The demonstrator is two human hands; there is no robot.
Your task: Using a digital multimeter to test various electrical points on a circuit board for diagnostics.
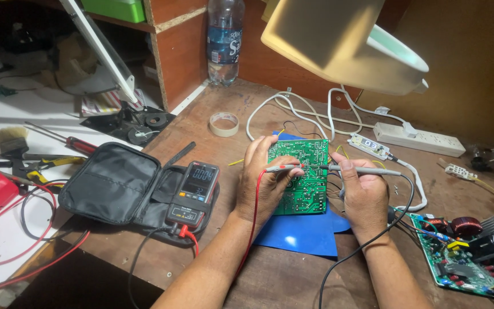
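A green circuit board [304, 189] stands tilted on a blue sheet [304, 234] at the middle of the wooden bench. My left hand [264, 183] steadies the board's left edge and grips a red-wired probe [284, 168] whose tip touches the board. My right hand [364, 191] grips a black-wired probe [367, 170], its tip also on the board. Both leads run to a black digital multimeter [192, 194] with a lit display, lying on an open black zip case [115, 183] to the left.
A second circuit board with coils and a heatsink [470, 252] lies at the right. A white power strip [418, 139], white cables, a tape roll [224, 123], a water bottle [224, 40] and a lamp head [344, 43] sit behind. Screwdriver, brush and pliers lie at the left.
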